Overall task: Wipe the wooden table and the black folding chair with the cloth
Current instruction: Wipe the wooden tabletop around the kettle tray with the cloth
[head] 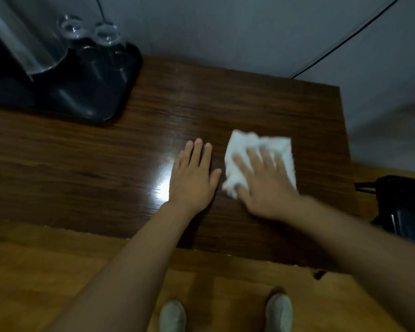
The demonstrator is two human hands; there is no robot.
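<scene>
A dark wooden table (106, 164) fills the middle of the view. A white cloth (280, 149) lies on its right part, and my right hand (264, 183) presses flat on it with fingers spread; the hand is motion-blurred. My left hand (193, 173) rests flat on the bare tabletop just left of the cloth, fingers together, holding nothing. A black object (403, 202) stands on the floor off the table's right edge; it may be the folding chair, only part of it shows.
A black tray (89, 101) sits on the table's far left corner, carrying upturned clear glasses (106, 34) and a larger clear vessel (29, 44). A grey wall runs behind the table with a black cable (345, 37). My shoes (278, 312) stand on the wooden floor.
</scene>
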